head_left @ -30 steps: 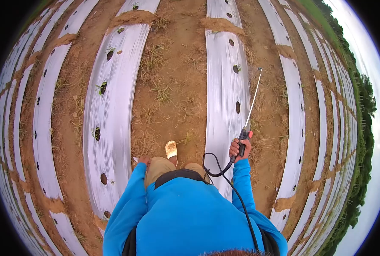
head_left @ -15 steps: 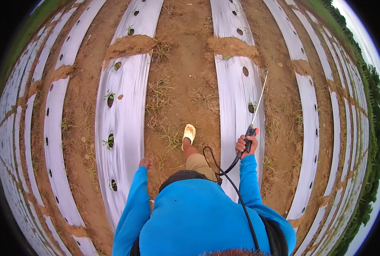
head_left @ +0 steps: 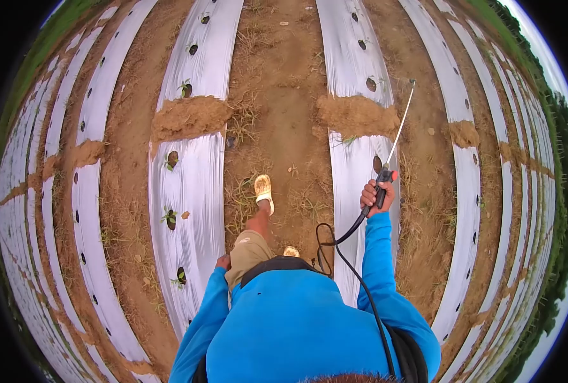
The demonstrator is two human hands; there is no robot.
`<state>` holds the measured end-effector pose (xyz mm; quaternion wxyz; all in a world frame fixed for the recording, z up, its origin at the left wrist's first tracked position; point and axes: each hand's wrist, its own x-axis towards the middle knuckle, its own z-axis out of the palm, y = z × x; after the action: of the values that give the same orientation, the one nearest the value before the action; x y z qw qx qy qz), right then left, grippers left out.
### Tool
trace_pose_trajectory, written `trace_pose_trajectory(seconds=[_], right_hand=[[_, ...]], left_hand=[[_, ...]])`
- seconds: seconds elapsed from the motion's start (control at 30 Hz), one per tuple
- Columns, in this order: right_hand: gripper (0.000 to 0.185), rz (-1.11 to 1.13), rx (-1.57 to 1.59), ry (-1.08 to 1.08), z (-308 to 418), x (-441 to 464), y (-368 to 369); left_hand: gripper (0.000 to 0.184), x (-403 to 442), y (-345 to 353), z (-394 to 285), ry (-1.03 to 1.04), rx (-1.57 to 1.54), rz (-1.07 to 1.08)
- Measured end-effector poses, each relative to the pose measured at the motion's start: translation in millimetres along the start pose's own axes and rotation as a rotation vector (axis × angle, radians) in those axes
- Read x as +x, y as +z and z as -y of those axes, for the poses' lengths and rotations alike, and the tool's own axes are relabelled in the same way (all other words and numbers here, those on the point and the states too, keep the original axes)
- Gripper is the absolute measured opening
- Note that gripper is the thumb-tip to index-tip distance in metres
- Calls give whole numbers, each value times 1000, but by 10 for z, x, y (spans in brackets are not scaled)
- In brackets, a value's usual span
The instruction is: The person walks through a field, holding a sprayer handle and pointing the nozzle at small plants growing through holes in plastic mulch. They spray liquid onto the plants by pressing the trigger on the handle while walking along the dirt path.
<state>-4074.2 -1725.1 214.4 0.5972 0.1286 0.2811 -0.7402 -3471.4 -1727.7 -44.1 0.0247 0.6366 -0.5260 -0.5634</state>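
Note:
My right hand is wrapped round the black handle of a sprayer wand, above the right-hand plastic-covered bed. The wand's thin metal tube points forward and slightly right, and a red part shows at the handle. From the handle a black hose loops back past my waist and over my right side. My left hand hangs low beside my thigh, near the edge of the left bed; its fingers are too hidden to tell whether they are open or closed.
Beds under silvery plastic run forward on both sides, with holes and small plants. Soil mounds cross the beds. Between them lies a dirt path with dry grass, where my light clog steps. Trees stand far right.
The beds and soil mounds have shifted down the view as I walk forward. One foot has swung ahead. My left hand has moved back to my thigh; my right still holds the wand.

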Motion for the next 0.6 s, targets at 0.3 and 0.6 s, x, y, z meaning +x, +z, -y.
trace_pose_trajectory(seconds=[0.3,0.6], right_hand=[[21,50,3,98,475,1912,1067],[22,58,52,19,1068,3938,2474]], left_hand=[[25,3440,-446,-1758,442,192,147],[23,5081,-1821,-5630,-129,-516,224]])
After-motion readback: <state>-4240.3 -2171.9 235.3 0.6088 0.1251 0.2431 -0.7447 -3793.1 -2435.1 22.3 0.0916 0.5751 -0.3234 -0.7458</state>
